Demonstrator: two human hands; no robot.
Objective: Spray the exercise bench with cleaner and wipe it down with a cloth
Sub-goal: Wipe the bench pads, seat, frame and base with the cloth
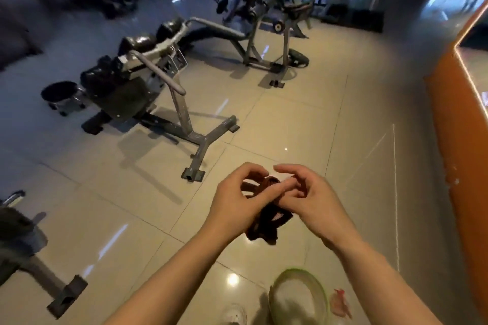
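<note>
Both hands, left hand [237, 198] and right hand [309, 200], pinch a dark cloth [266, 221] mid-air; best folded into a flat pad before reaching the far-left bench [211, 30]

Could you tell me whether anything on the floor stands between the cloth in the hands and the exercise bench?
Nothing visible does. Both hands hold the dark cloth over bare tiles, and that open floor runs up to the exercise bench at upper left.

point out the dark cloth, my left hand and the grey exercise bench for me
dark cloth [266, 221], head view, on the bunched lower part hanging below both hands.
left hand [233, 199], head view, on the back of the hand.
grey exercise bench [224, 31], head view, on its long padded board.
</note>
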